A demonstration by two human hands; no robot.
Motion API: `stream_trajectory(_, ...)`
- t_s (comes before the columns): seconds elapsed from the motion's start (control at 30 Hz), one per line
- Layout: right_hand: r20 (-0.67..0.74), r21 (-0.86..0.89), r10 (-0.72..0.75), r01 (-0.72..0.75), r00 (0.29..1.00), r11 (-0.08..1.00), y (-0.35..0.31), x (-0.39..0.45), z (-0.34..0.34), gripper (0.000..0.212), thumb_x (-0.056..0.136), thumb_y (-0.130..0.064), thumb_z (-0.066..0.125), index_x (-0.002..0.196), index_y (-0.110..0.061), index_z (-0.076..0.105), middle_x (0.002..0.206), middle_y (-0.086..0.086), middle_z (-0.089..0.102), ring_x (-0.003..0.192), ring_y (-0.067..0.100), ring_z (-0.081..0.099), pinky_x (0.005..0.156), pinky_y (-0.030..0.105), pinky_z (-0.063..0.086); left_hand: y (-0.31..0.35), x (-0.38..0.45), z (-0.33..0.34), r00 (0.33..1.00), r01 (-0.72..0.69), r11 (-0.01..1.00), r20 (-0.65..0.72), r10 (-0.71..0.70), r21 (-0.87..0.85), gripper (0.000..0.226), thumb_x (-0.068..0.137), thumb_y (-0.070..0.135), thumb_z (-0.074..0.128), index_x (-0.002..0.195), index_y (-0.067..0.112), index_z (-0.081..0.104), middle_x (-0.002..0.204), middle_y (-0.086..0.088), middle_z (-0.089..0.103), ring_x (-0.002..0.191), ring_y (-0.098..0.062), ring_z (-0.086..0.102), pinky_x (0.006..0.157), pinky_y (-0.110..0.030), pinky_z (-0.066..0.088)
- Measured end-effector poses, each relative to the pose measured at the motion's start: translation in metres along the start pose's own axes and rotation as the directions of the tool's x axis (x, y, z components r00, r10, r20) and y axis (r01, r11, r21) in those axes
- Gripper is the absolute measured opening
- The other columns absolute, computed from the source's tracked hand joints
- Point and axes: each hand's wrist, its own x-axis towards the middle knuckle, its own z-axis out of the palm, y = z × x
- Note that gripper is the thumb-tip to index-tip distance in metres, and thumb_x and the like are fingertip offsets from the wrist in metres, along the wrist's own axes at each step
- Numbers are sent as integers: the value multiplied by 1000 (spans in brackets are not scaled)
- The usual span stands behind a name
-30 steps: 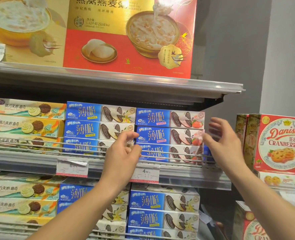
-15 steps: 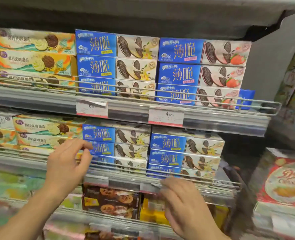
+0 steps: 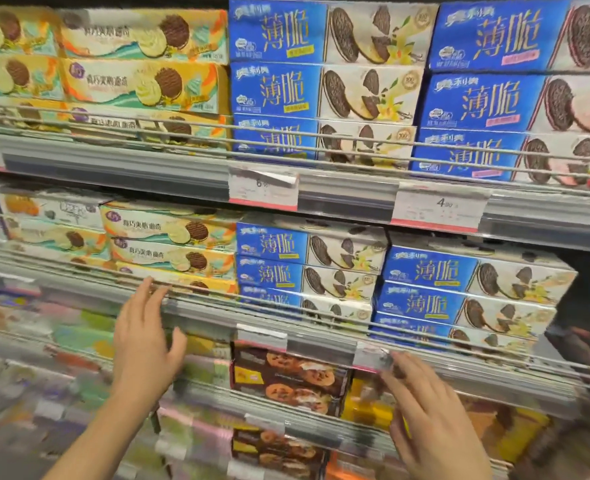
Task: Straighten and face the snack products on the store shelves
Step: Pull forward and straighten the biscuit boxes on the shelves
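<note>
We hold both hands up before the middle shelf (image 3: 321,336). Our left hand (image 3: 144,336) is spread, fingers straight and apart, its fingertips (image 3: 151,285) at the wire rail just below the yellow biscuit boxes (image 3: 172,251); whether they touch the rail we cannot tell through the blur. Our right hand (image 3: 428,414) is lower, fingers relaxed and apart, gripping nothing, its fingertips at the shelf's front edge beside a price tag (image 3: 369,355). The blue sandwich-cookie boxes (image 3: 307,268) sit stacked face-out between our hands, a second blue stack (image 3: 466,292) to their right. Brown cookie boxes (image 3: 286,379) stand on the shelf underneath.
</note>
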Motion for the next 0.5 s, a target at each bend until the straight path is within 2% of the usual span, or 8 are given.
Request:
stream_trajectory(0.1,-74,13,33,-32,997,999,-4,-1,11,52,94,-35,34,119,-12,73,148,12,52,133,36,52,98,41,43,-14,-6,13,989,147,986,-1,-148,-84,73,83,28,49,150,5,33,165,-11,21,146,-36,27,119,-57,25)
stream_trajectory(0.2,-154,-15,122,-126,981,992,-21,5,15,44,89,-30,42,104,-10,78,142,15,56,128,39,55,94,42,52,-26,-8,26,968,253,956,51,-248,-150,82,87,23,55,159,9,17,170,-2,-1,154,-28,11,124,-55,17)
stream_trajectory(0.3,-208,-18,224,-233,952,972,-44,11,17,41,82,-26,46,98,-7,78,139,18,55,127,41,53,83,47,56,-38,-12,30,979,189,975,101,-177,-116,87,90,26,53,162,14,5,169,1,-13,156,-28,4,125,-47,11)
stream_trajectory(0.4,-216,-3,311,-319,926,948,-60,14,22,41,82,-26,46,97,-5,77,142,20,50,129,44,51,89,54,55,-52,-15,23,985,118,991,133,-108,-65,84,89,30,45,162,17,6,170,-2,-7,153,-34,14,121,-43,15)
stream_trajectory(0.5,-208,38,414,-415,886,909,-75,18,22,46,82,-30,44,105,-5,74,146,17,45,127,43,50,98,56,49,-67,-16,16,988,42,999,147,-40,-11,81,88,26,46,161,15,15,170,-8,5,149,-38,23,117,-51,30)
